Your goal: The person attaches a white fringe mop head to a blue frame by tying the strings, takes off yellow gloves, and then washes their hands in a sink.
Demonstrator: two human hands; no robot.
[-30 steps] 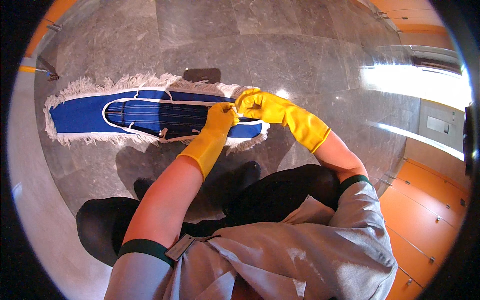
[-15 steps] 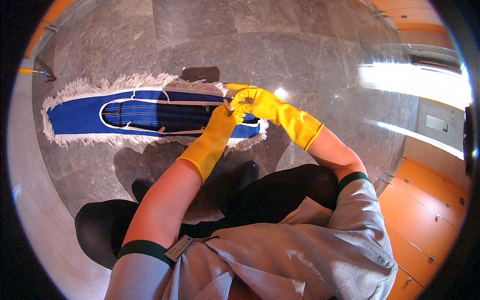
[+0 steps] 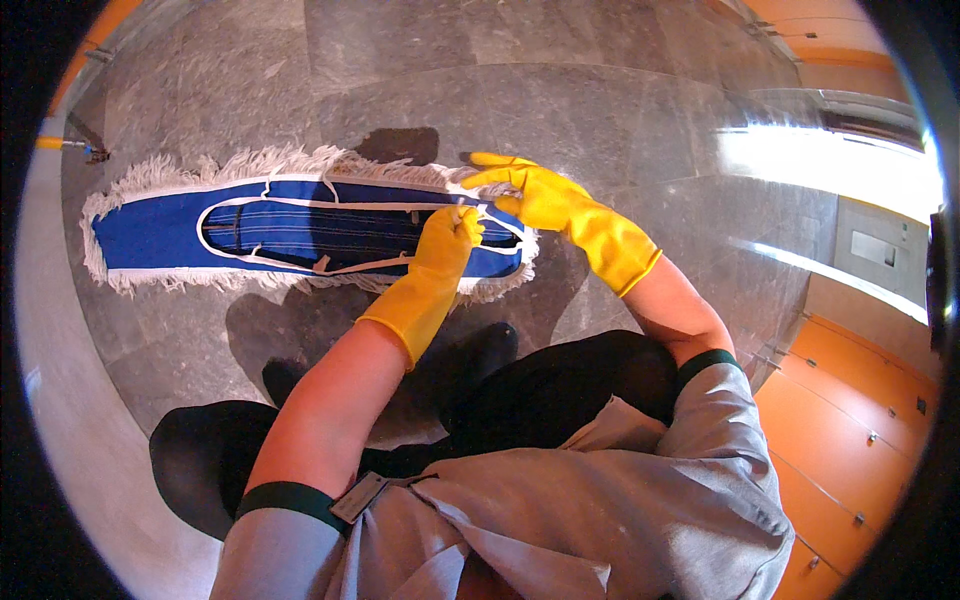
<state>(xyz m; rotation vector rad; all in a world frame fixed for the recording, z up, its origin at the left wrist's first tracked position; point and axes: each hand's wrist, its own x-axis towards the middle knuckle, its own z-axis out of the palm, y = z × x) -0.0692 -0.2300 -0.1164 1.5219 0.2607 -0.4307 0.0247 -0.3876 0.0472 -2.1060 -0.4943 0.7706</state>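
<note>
A long dust mop head lies on the floor in front of me, its blue fabric back facing up and white fringe all around it. White binding edges the long oval opening in its middle, and thin white tie strings cross the blue fabric. Both hands wear yellow rubber gloves. My left hand is closed over the right part of the opening, pinching a white tie string. Just beyond it, my right hand is at the mop's far right edge, fingers spread, with no object visible in them.
Grey stone-like tiles make up the floor. Orange panels or doors stand at the right. A pale wall curves along the left, with a yellow-ended thing at its far part. Bright light reflects at the right.
My right hand has moved slightly right, away from my left, and its fingers have spread from the pinch. My left hand remains closed, almost in the same place.
</note>
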